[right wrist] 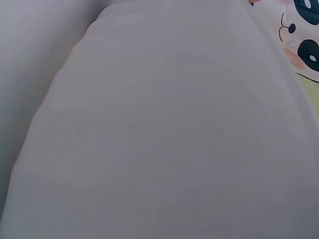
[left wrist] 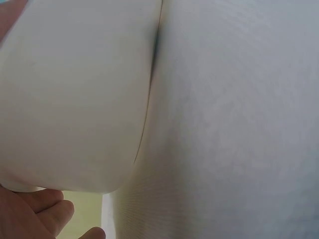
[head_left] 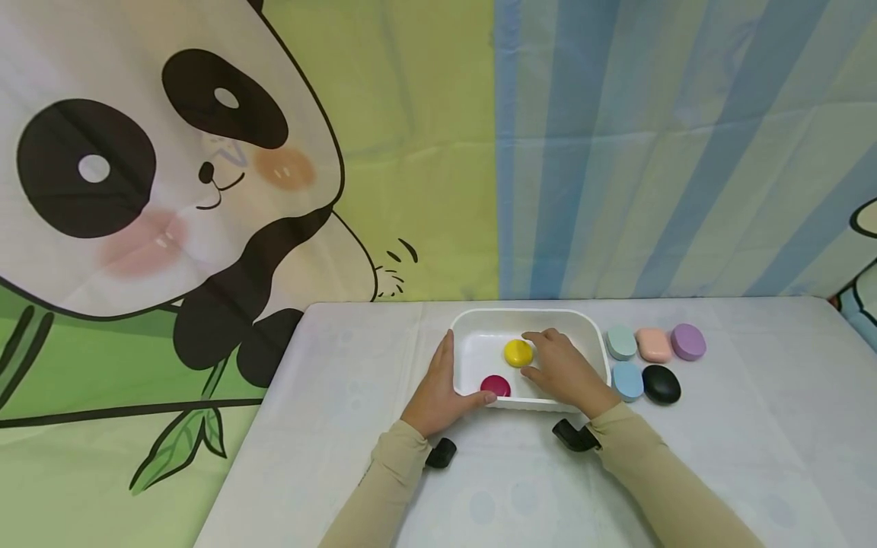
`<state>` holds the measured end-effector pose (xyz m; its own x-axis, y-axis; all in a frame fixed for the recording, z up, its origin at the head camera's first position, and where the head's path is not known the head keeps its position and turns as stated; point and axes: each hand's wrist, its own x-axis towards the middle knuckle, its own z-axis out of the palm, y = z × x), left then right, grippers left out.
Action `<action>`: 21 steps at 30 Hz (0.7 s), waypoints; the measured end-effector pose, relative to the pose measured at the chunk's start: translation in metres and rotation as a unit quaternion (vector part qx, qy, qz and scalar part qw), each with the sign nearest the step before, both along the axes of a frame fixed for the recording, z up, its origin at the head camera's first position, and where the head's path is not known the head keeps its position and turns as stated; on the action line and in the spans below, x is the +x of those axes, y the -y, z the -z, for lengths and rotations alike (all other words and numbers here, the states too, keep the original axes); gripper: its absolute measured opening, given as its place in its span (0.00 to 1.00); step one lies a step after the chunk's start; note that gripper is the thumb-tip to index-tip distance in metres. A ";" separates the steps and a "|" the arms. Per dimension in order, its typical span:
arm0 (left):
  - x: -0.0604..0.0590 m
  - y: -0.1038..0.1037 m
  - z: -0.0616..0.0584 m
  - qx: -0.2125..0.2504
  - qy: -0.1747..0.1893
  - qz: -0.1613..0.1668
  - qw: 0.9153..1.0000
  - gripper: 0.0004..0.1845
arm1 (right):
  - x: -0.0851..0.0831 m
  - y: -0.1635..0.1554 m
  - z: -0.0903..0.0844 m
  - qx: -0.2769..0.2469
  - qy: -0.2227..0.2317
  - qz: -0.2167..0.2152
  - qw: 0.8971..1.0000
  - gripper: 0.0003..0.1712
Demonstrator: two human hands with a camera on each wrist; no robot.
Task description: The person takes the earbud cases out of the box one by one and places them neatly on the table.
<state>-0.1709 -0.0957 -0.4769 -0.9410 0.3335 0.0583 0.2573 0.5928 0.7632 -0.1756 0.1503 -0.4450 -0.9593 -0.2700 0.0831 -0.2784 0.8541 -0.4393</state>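
A white tray (head_left: 527, 313) stands on the white-covered table (head_left: 342, 396). Inside it lie a yellow oval case (head_left: 517, 352) and a magenta one (head_left: 495, 386). My left hand (head_left: 441, 384) holds the tray's front left corner, fingers along the left wall and thumb along the front rim. In the left wrist view the tray wall (left wrist: 75, 99) fills the left side, with my fingers (left wrist: 35, 214) beneath it. My right hand (head_left: 558, 369) reaches into the tray, its index finger and thumb curved round the yellow case. The right wrist view shows only a blurred white surface.
Several oval cases lie right of the tray: mint (head_left: 621, 342), pink (head_left: 654, 345) and purple (head_left: 688, 342) behind, blue (head_left: 626, 380) and black (head_left: 661, 384) in front. A panda-print cloth (head_left: 171, 190) hangs behind and to the left of the table.
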 end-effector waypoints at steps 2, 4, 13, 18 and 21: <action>0.000 0.000 0.000 -0.002 0.002 -0.001 1.000 0.68 | -0.003 0.002 0.002 0.004 0.001 0.000 1.000 0.34; 0.000 0.000 0.000 0.000 0.001 -0.001 1.000 0.68 | -0.006 0.003 0.005 0.004 0.001 0.001 1.000 0.34; 0.000 -0.001 0.000 0.002 -0.001 0.001 1.000 0.69 | -0.014 0.011 0.011 0.022 0.050 0.016 0.998 0.35; -0.001 0.000 0.000 0.002 -0.001 0.001 1.000 0.69 | -0.015 0.013 0.012 0.036 0.046 0.003 0.998 0.33; 0.000 0.000 0.000 0.004 -0.002 0.001 1.000 0.69 | -0.015 0.013 0.012 0.039 0.040 -0.004 0.998 0.31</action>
<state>-0.1714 -0.0960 -0.4769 -0.9402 0.3346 0.0643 0.2611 0.5863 0.7669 -0.1903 0.1378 -0.4575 -0.9597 -0.2807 -0.0144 -0.2527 0.8841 -0.3931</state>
